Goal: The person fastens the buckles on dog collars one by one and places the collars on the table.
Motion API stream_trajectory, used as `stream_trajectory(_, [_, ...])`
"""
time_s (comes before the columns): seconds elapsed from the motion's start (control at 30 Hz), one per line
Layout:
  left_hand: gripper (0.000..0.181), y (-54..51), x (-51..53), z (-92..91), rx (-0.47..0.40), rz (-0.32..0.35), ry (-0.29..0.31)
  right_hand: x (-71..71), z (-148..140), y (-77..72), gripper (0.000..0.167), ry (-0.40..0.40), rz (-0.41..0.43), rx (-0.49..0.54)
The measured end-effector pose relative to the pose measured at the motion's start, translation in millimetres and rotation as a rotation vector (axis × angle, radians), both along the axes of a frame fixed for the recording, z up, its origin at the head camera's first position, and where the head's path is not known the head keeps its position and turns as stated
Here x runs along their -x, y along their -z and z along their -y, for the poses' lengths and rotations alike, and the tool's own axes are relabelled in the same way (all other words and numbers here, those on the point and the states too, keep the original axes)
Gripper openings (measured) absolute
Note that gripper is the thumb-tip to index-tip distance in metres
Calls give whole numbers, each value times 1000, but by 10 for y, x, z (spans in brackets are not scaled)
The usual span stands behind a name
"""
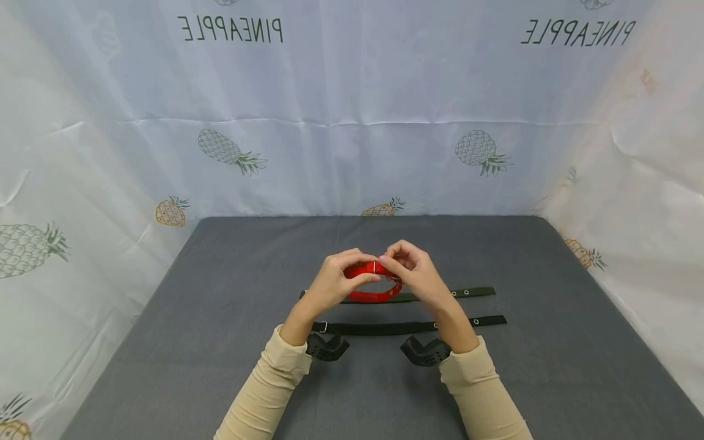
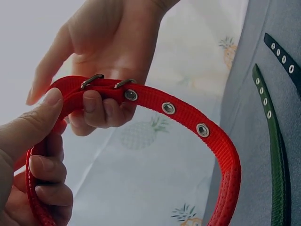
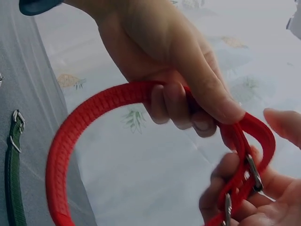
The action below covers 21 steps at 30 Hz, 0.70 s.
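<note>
A red collar with metal eyelets [image 1: 376,297] [image 2: 188,113] [image 3: 61,160] is held in a loop above the table. My left hand [image 1: 332,281] [image 2: 28,155] [image 3: 160,52] grips it, thumb on the outside and fingers curled round the band. On the other side, my right hand [image 1: 420,275] [image 2: 113,47] [image 3: 273,193] holds the band by its metal buckle [image 2: 91,81] [image 3: 254,173], with several fingertips bent under the strap. A second metal ring [image 2: 125,83] [image 3: 227,209] is close to the buckle. The band bulges in a small fold between both hands.
A green strap [image 1: 477,292] [image 2: 275,155] [image 3: 15,174] lies on the grey table [image 1: 220,305] behind a black strap [image 1: 379,329], both stretched left to right. Black wrist devices [image 1: 328,347] sit on both wrists. A pineapple-print cloth [image 1: 352,165] hangs behind the table.
</note>
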<state>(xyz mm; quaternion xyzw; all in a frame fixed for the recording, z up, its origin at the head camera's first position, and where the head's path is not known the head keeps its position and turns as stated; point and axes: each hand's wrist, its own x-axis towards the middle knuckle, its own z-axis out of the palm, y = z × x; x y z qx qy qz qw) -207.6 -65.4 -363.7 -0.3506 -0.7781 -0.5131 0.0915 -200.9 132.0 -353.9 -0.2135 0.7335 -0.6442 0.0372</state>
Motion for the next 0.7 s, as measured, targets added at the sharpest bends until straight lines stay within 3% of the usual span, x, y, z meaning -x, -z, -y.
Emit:
stream_trajectory(0.27, [27, -14, -13, -7, 8, 53, 2, 90, -161, 25, 37, -197, 114, -78])
stream_trajectory(0.37, [27, -8, -8, -6, 12, 76, 15, 111, -178, 37, 39, -252, 142, -75])
stream_trajectory(0.7, [27, -16, -4, -7, 38, 126, 66, 128, -169, 73, 24, -253, 91, -65])
